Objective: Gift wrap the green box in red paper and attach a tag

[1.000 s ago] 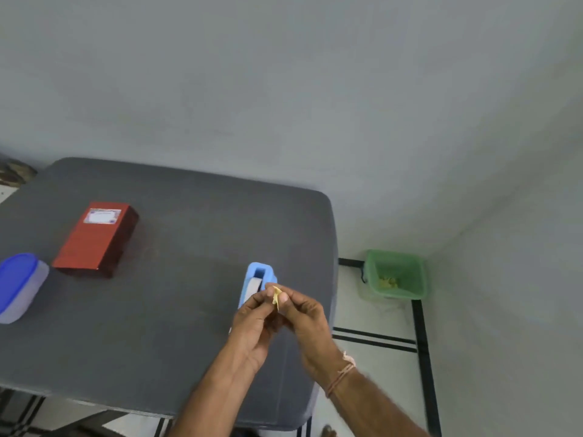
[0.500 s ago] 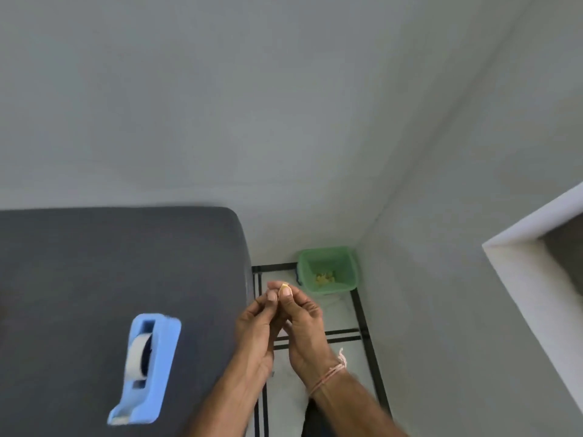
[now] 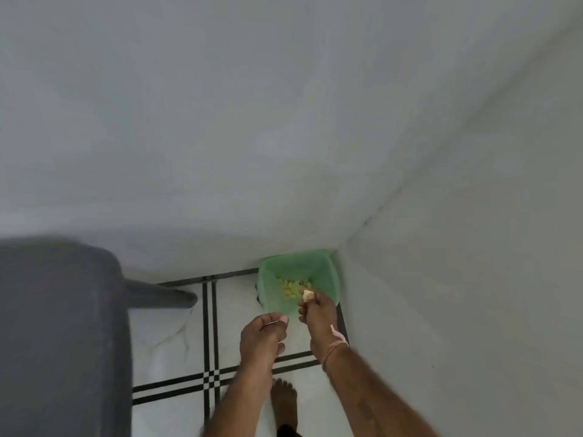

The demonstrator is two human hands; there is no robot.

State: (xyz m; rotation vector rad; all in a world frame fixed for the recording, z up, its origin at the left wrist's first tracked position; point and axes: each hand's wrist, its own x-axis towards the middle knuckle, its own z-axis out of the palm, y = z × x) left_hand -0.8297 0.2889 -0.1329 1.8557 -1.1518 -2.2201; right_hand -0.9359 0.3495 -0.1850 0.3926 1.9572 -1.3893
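Green box: not shown within the frame. A small crumpled pale-yellow scrap (image 3: 307, 294) is pinched by the fingertips of the right hand (image 3: 318, 313) above a translucent green, square-mouthed plastic bin (image 3: 329, 274) at lower centre, in which yellow scraps (image 3: 291, 287) are heaped. The left hand (image 3: 262, 339) is held loosely curled and empty, lower left of the bin. A matte grey, rounded table corner (image 3: 63, 310) is seen at lower left.

bench (image 3: 63, 326) left; bin (image 3: 326, 274) in corner to its right, pile (image 3: 291, 288) inside; right hand (image 3: 317, 315) with scrap (image 3: 307, 294) over bin, left hand (image 3: 263, 337) beside it
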